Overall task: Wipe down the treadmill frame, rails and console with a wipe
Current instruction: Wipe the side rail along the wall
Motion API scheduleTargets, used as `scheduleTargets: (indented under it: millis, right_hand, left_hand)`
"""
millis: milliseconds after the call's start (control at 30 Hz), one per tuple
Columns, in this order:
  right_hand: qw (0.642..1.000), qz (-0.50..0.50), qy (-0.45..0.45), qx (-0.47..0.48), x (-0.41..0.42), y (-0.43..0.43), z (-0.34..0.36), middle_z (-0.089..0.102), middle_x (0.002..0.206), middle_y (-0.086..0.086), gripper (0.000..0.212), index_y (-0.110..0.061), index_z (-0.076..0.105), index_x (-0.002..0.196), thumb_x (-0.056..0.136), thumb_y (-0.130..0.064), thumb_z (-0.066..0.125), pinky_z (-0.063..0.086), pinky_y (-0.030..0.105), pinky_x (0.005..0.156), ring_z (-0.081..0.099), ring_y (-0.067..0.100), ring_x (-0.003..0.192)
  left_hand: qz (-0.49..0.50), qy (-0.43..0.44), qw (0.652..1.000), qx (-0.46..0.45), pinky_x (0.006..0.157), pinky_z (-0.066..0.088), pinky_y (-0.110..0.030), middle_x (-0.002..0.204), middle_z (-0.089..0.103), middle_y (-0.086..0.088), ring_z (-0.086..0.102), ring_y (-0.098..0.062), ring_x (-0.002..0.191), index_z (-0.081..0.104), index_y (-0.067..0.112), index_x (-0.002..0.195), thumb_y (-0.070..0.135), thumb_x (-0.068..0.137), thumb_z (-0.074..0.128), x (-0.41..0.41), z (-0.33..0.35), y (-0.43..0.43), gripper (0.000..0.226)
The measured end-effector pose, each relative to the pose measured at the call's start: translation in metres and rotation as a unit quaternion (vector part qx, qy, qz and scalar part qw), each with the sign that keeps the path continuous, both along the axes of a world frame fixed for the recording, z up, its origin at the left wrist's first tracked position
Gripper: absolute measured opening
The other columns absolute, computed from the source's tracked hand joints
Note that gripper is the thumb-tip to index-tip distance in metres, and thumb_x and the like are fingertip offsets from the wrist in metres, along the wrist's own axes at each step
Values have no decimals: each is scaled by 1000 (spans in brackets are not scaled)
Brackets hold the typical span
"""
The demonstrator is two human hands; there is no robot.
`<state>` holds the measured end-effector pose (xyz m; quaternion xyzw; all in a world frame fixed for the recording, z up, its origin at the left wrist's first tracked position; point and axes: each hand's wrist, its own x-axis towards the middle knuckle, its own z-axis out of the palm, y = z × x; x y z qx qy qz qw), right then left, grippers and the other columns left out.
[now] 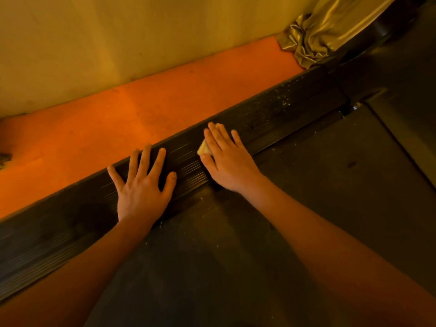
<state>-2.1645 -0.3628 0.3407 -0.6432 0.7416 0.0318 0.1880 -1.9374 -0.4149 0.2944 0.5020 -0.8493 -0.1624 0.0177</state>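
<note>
Our right hand [226,159] lies flat with its fingers straight and close together, pressing a pale folded wipe [204,148] down onto the ribbed top of the treadmill's side rail [271,121]; nothing is curled around the wipe, and only its corner shows, between the thumb and the forefinger, with a sliver past the fingertips. Just beside it, lower along the same rail, our left hand [141,185] rests palm down with all five fingers spread and straight, holding nothing, its fingertips reaching the rail's outer edge. The two hands are near each other but not touching. The rail runs as a dark diagonal band from the lower left to the upper right, and beyond the right hand its surface carries pale specks [280,100], perhaps dust, though the dim light makes that hard to judge. On our side of the rail lies the dark running belt [236,256], which both forearms cross, scattered with small light crumbs. On the far side an orange floor [141,114] stretches to a yellowish wall [118,43], and a bunched gold curtain [313,36] hangs down to the floor at the upper right.
</note>
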Motion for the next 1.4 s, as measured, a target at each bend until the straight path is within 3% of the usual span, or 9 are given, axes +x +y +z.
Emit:
scheduleTargets:
  millis: [167,333,500,833,967,1167,1400]
  right_hand:
    - [999,11,15,30,-3,57,2,-16,170,-2,66,-20,-4,163,109,-51,16,-15,38,123,-20,14,155]
    - [1000,4,17,-3,-7,4,-3,-6,172,4,65,-14,4,164,110,-48,18,-11,41,125,-10,20,158]
    - [999,-25,21,3,-7,-43,-4,-7,172,5,65,-12,2,164,110,-47,15,-11,44,124,-11,22,158]
    - [999,-11,31,8,-6,65,-3,-11,171,1,66,-18,-3,163,109,-50,17,-14,39,125,-15,18,157]
    - [999,-8,28,-14,-10,27,-6,-2,172,6,66,-13,7,164,110,-48,19,-8,43,126,-7,22,158]
    - [999,-25,23,11,-11,-36,-4,-8,172,6,66,-12,2,164,110,-48,15,-11,45,124,-11,23,158]
    - [1000,-13,4,21,-9,48,6,-12,171,0,65,-18,-2,164,109,-50,13,-13,42,126,-17,16,156]
  left_hand:
    - [-4,1,1000,-3,118,-4,-70,170,5,-1,-2,-24,156,10,36,161,67,100,15,1,-1,-1,69]
    - [0,-7,1000,0,118,-3,-70,170,6,-1,-2,-25,157,10,35,162,67,99,14,1,1,1,70]
    - [1,-1,1000,-2,119,-3,-70,170,7,-2,-1,-24,157,12,35,162,67,99,14,1,2,0,70]
    - [3,9,1000,-6,119,-6,-68,170,5,-1,-3,-24,157,11,35,162,67,100,15,0,-1,1,69]
    - [2,2,1000,-5,119,-6,-68,170,4,-1,-4,-23,156,9,36,162,67,100,14,0,0,1,69]
    - [5,-1,1000,-7,119,-4,-69,170,8,-2,-1,-25,157,12,35,161,64,103,18,-1,2,3,66]
    - [3,15,1000,-12,119,-4,-69,170,8,-2,-1,-25,157,13,35,161,63,104,24,-2,0,1,65]
